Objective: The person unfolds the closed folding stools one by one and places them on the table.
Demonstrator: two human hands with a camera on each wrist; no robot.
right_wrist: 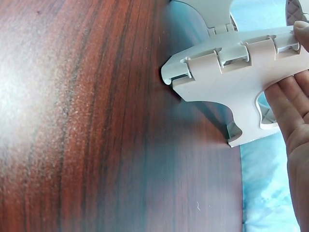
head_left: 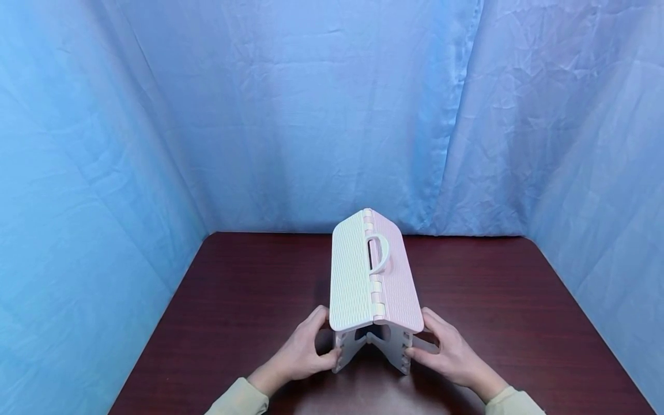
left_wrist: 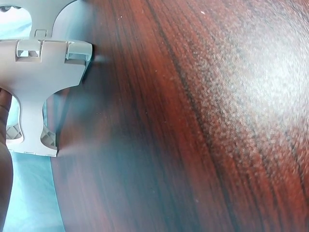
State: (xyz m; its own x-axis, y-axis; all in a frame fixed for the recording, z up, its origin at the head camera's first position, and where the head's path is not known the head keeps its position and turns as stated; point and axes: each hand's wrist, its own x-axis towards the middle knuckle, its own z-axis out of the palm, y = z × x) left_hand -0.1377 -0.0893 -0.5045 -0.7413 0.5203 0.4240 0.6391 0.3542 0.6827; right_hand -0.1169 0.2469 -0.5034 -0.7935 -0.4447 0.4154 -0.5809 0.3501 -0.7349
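A plastic folding step stool, white on one half and pale pink on the other, stands partly folded, its two top panels sloping like a roof. From the ridge between them rises a carry handle. My left hand grips the stool's left leg panel, thumb at the near edge; only a dark sliver of it shows in the left wrist view. On the opposite side, my right hand holds the right leg panel, with thumb and fingers round its edge. The farther fingertips are partly hidden.
The stool is on a dark reddish wood-grain table with rounded far corners. Light blue curtains hang behind the table and along both sides.
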